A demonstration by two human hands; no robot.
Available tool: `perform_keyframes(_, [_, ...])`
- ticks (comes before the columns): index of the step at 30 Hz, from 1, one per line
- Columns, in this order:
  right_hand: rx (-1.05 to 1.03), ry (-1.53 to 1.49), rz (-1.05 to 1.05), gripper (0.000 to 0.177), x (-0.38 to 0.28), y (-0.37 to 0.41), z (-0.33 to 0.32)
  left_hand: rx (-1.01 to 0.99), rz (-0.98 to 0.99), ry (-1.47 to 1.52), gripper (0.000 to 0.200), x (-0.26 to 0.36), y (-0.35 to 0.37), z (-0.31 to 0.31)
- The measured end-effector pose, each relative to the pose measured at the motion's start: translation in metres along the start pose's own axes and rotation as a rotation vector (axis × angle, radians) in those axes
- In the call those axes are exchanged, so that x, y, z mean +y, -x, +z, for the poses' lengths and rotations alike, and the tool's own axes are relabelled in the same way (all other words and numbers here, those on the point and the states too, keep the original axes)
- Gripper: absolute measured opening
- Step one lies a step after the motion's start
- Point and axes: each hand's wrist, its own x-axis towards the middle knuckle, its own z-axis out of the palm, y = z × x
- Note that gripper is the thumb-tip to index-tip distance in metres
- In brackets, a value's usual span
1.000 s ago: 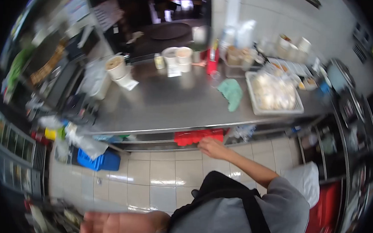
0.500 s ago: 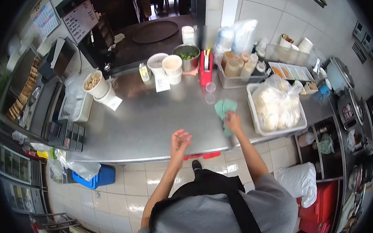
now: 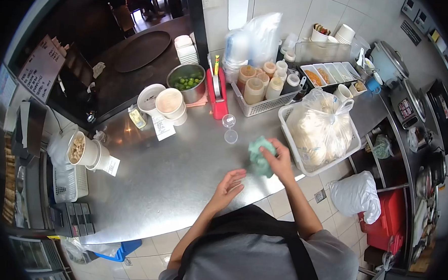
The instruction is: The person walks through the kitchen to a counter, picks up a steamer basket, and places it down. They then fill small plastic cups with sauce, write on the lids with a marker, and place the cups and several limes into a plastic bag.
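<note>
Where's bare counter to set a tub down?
Widest: the counter between the leftmost paper tubs and the left hand, reaching the front edge. A narrow strip shows between the clear plastic rounds and the bottle basket. Crowded: the back edge around the red dispenser, and rightward, where the right hand holds the green cloth near the white basket.

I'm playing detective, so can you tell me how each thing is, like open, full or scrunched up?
Green cloth: bunched up
Right hand: closed on the cloth
Left hand: loosely open, empty
Plastic bag: bulging, gathered at top
Metal pot: uncovered, holding green fruit
Far-left tub: uncovered, filled
Round tray: lying flat
</note>
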Motion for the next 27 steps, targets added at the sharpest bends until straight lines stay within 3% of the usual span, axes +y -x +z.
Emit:
perform_keyframes(3, [-0.005,0.635,-0.233,0.038,-0.008,-0.02,-0.012,0.027,-0.04,-0.051,0.033,0.006,0.01,-0.031])
perform_keyframes(6, [0.14,1.092,-0.451,0.047,-0.011,-0.014,0.009,0.135,-0.063,-0.109,0.031,0.015,0.019,-0.061])
perform_keyframes(10, [-0.171,0.566,-0.379,0.041,-0.023,-0.017,0.038,0.253,-0.08,-0.206,0.035,0.02,0.018,-0.1])
perform_keyframes(13, [-0.204,0.576,-0.432,0.032,-0.034,-0.044,0.065,0.546,0.13,-0.473,0.063,0.039,-0.013,-0.131])
perform_keyframes(15, [-0.213,0.359,-0.452,0.03,-0.054,-0.074,0.088,0.718,0.357,-0.74,0.089,0.065,-0.052,-0.159])
perform_keyframes(17, [-0.102,0.172,-0.505,0.029,-0.023,-0.143,0.11,0.79,0.541,-0.91,0.107,0.088,-0.085,-0.18])
perform_keyframes(19, [-0.137,-0.033,-0.131,0.038,-0.037,-0.198,0.123,0.846,0.638,-0.982,0.118,0.086,-0.112,-0.203])
perform_keyframes(22, [0.094,-0.016,-0.072,0.041,-0.015,-0.281,0.149,0.736,0.729,-0.724,0.124,0.072,-0.138,-0.228])
perform_keyframes(24, [0.222,0.454,-0.054,0.046,0.001,-0.324,0.159,0.726,0.695,-0.624,0.121,0.075,-0.144,-0.231])
perform_keyframes(25, [0.266,0.365,-0.15,0.053,-0.013,-0.321,0.169,0.733,0.669,-0.59,0.12,0.076,-0.145,-0.232])
perform_keyframes(26, [0.2,0.238,0.03,0.056,-0.025,-0.316,0.168,0.739,0.643,-0.552,0.119,0.076,-0.146,-0.234])
perform_keyframes(27, [0.255,0.241,-0.026,0.056,0.0,-0.344,0.173,0.803,0.701,-0.708,0.115,0.068,-0.148,-0.24])
